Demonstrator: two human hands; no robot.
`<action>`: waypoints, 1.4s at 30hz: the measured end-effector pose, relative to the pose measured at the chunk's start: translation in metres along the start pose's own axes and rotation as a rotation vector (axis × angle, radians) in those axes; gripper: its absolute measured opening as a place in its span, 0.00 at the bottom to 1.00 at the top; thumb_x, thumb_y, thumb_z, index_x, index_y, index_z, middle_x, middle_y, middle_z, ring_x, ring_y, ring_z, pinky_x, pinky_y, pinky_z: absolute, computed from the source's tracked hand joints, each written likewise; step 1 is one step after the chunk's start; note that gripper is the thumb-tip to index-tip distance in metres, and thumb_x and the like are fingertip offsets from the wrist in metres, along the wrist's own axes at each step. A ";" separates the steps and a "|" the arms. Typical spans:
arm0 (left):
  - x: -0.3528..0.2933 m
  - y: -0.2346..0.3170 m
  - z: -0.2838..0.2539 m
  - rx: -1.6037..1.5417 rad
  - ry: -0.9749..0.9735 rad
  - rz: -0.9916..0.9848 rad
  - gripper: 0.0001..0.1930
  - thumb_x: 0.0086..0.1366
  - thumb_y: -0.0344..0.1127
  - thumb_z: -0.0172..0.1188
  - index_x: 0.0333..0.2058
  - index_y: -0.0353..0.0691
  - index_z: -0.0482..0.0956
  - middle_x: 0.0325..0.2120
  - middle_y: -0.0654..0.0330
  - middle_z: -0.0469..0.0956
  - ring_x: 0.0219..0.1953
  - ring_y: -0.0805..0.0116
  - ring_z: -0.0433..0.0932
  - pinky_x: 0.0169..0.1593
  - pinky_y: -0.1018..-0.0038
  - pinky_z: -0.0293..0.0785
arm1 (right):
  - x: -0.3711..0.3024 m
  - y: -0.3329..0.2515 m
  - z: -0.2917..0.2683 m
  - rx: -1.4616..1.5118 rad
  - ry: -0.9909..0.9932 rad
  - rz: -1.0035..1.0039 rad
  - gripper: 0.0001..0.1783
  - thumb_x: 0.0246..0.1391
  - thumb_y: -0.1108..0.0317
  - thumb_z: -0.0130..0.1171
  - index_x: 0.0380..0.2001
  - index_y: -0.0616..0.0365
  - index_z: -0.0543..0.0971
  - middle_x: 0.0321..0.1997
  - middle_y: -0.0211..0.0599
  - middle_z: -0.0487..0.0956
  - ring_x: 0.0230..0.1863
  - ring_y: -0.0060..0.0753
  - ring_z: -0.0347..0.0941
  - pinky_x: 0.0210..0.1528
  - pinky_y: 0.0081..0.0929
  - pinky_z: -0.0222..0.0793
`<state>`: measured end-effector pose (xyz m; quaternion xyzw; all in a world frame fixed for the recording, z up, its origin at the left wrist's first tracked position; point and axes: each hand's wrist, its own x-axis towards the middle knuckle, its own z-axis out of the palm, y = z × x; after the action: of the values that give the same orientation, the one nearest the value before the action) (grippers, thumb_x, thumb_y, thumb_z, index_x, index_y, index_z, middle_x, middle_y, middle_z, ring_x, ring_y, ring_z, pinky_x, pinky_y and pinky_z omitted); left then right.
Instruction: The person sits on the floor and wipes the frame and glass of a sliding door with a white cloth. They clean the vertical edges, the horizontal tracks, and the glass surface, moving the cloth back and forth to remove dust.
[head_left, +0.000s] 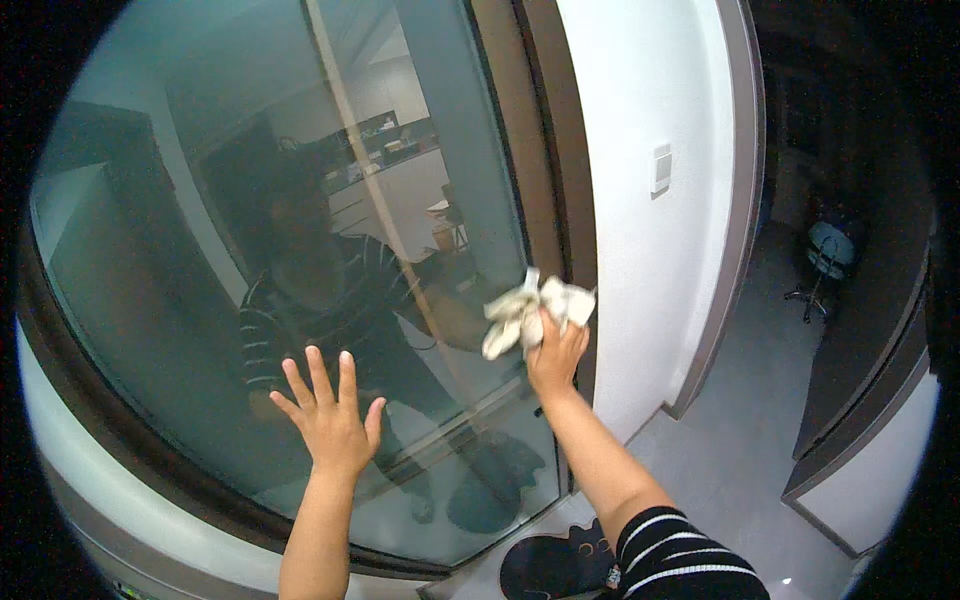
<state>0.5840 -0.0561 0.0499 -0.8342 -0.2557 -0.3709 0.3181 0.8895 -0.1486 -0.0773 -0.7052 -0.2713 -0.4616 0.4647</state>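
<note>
A large dark-tinted glass door in a brown frame fills the left and middle of the view, with reflections across it. My left hand is raised in front of the glass, fingers spread and holding nothing; whether the palm touches the pane I cannot tell. At the pane's right edge, beside the brown frame, my right hand grips a crumpled cream cloth. Folds of the cloth stick out above and to the left of the fingers.
Right of the frame stands a white wall with a light switch. Beyond it a doorway opens onto a dark room with a wheeled chair. A dark cat-shaped mat lies on the grey floor below my right arm.
</note>
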 end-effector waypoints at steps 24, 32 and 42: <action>-0.151 -0.137 -0.044 0.043 -0.282 -0.052 0.41 0.49 0.44 0.67 0.61 0.41 0.62 0.66 0.51 0.52 0.69 0.45 0.46 0.61 0.32 0.38 | -0.096 -0.203 -0.002 0.364 -0.183 -1.604 0.19 0.44 0.51 0.54 0.43 0.30 0.75 0.55 0.18 0.68 0.63 0.35 0.58 0.63 0.57 0.50; -0.146 -0.161 -0.039 0.067 -0.129 -0.030 0.38 0.49 0.46 0.67 0.60 0.48 0.65 0.65 0.54 0.57 0.67 0.52 0.53 0.62 0.32 0.30 | 0.223 -0.404 -0.056 0.367 0.331 -0.629 0.28 0.42 0.51 0.61 0.52 0.34 0.76 0.67 0.46 0.56 0.65 0.69 0.48 0.56 0.77 0.46; -0.173 -0.195 -0.060 -0.022 -0.051 0.090 0.24 0.50 0.41 0.65 0.47 0.43 0.77 0.50 0.56 0.73 0.56 0.55 0.69 0.62 0.36 0.44 | -0.009 -0.391 -0.024 0.553 0.038 -1.510 0.18 0.45 0.54 0.54 0.41 0.41 0.78 0.54 0.29 0.69 0.59 0.40 0.62 0.57 0.65 0.60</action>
<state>0.3250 -0.0025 0.0129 -0.8574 -0.2220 -0.3377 0.3187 0.5583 -0.0057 0.0764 -0.1827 -0.7713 -0.5794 0.1896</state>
